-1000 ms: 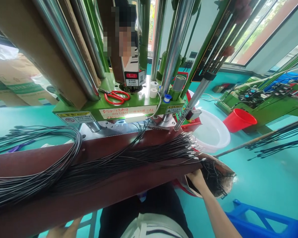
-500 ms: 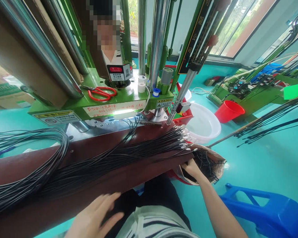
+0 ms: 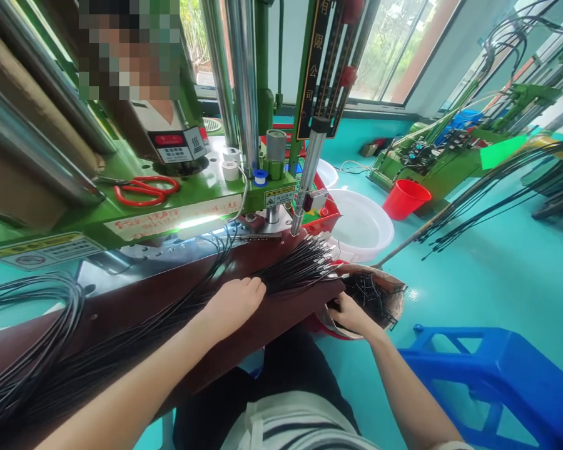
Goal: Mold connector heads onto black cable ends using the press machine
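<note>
A thick bundle of thin black wires (image 3: pixel 136 331) with metal tips lies along a dark red bench edge (image 3: pixel 272 319) in front of a green machine (image 3: pixel 178 200). My left hand (image 3: pixel 234 303) rests on the wires, fingers curled down over them. My right hand (image 3: pixel 349 314) reaches into a brown cardboard box (image 3: pixel 385 294) of small black parts at the bench's right end; its fingertips are hidden among the parts.
Red scissors (image 3: pixel 143 189) and white tape rolls lie on the machine's green plate. A person stands behind the machine. A white basin (image 3: pixel 361 228), a red bucket (image 3: pixel 406 198) and a blue plastic stool (image 3: pixel 492 381) are on the teal floor to the right.
My left hand has come up from my lap and landed on the wire bundle. The view has swung to the right; my right hand stays in the box.
</note>
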`<state>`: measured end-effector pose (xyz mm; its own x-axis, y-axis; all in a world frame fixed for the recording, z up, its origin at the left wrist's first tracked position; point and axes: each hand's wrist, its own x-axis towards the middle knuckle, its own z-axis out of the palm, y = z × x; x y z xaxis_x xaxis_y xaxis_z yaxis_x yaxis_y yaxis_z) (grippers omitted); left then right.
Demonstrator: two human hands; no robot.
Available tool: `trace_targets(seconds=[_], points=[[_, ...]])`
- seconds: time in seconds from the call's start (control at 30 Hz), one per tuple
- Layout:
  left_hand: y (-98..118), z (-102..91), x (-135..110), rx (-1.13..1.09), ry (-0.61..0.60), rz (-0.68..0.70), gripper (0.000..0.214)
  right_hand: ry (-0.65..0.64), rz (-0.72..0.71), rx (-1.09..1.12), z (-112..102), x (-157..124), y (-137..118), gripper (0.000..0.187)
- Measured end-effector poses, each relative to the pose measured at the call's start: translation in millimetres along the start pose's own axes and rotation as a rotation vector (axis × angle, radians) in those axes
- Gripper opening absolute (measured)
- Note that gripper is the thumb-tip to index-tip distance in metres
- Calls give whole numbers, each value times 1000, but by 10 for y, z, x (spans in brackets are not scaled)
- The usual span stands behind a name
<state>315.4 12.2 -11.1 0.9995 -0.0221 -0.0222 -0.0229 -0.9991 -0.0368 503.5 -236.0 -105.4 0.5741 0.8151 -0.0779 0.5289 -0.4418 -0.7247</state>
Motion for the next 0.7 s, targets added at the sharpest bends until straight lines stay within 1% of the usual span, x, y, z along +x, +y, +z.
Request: trace_targets(seconds=[0.07,0.13,0.17,0.2,0.27,0.33,0.4,0.43,0.5,0.53,0.57,0.6,0.63,0.7], points=[[-51,-50,-25,-187,93,-58,19,-46,11,-34,-49,-49,-69,44],[-130,-149,-73,-463,206,-171,14,-101,32,-126,-143,-96,-198,42],[-176,-209,-103,-615,241,-234,13,-135,38,-184,-203,-119,-282,40],[-223,-270,-136,-768,251,-289,14,-183,39,-234,-268,-142,-376,38],[-303,-374,-204,-1041,208,-356,16,-330,6,-257,-388,-182,-577,33],[-349,-438,-263,-1220,156,-353,16,-482,-72,-132,-454,-198,-778,32],[-358,-457,-297,-1291,142,-340,15,-570,-156,141,-429,-167,-965,37],[-351,-452,-302,-1303,138,-335,14,-578,-182,329,-383,-126,-1054,43],[-324,-424,-294,-1312,117,-330,14,-534,-195,746,-245,10,-1224,59],[-306,-403,-284,-1313,97,-325,14,-482,-193,949,-171,99,-1306,67],[-288,-380,-272,-1311,76,-320,14,-410,-192,1126,-105,196,-1385,71],[-269,-356,-262,-1308,58,-316,15,-317,-191,1274,-53,295,-1458,68],[-251,-332,-252,-1302,44,-312,16,-217,-188,1381,-20,389,-1525,59],[-214,-297,-235,-1273,27,-310,18,-40,-188,1474,-10,536,-1632,35]])
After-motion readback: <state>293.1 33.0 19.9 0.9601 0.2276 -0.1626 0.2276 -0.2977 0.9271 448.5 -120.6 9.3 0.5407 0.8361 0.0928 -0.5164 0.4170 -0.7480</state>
